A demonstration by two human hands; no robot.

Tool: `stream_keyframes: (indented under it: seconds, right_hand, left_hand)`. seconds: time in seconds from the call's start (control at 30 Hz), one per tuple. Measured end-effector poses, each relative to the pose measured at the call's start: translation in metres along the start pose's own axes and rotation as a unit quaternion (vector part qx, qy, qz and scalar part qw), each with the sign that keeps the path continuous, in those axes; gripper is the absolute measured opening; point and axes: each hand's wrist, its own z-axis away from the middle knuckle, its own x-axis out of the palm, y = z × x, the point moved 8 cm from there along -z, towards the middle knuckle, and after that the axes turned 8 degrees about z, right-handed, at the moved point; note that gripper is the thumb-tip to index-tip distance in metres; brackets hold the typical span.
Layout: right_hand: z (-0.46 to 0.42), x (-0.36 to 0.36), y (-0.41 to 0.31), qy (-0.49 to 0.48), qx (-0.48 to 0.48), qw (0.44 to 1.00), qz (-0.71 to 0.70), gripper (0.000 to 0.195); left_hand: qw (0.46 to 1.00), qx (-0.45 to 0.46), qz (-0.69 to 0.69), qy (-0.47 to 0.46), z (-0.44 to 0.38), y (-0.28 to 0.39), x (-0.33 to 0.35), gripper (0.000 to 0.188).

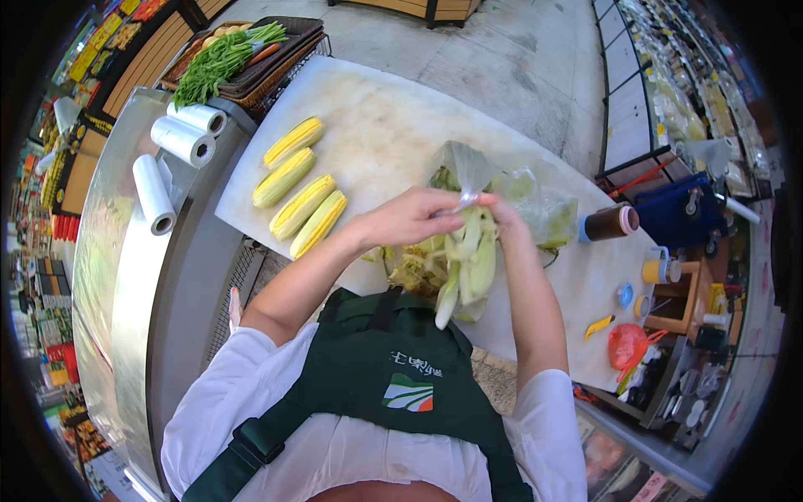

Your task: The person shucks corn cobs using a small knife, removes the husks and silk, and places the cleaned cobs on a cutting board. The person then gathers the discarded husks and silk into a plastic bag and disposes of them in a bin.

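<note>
My left hand [417,216] pinches the gathered neck of a clear plastic bag [470,166]. From the other side my right hand [507,219] closes on the same bunched film, its fingers partly hidden. Pale green corn husks [473,257] hang below both hands, over the front of my dark green apron [370,357]. Whether those husks are inside the film is unclear. More husks and brownish corn silk [417,267] lie under my wrists. To the left, several partly husked corn cobs [301,204] lie side by side on the white tabletop [376,132].
Plastic bag rolls [182,141] rest on a metal counter [132,301] at left. Baskets with leafy greens [226,59] stand behind. Along the table's right side are a dark bottle [608,224], a yellow cutter [600,326], tape rolls [641,306] and a red plastic bag [627,345].
</note>
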Motion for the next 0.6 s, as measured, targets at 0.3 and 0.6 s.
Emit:
stream_keyframes:
  seconds: [0.3,0.6]
  right_hand:
    - [0.008,-0.12,-0.044,0.208,-0.231,0.869,-0.384,0.04]
    - [0.034,-0.137,-0.032,0.459,-0.304,0.835,0.015,0.069]
  left_hand:
    - [0.966,-0.038,0.254,-0.006,0.044,-0.018,-0.016,0.06]
    - [0.965,0.005,0.213,0.156,-0.013,-0.012,-0.071,0.049]
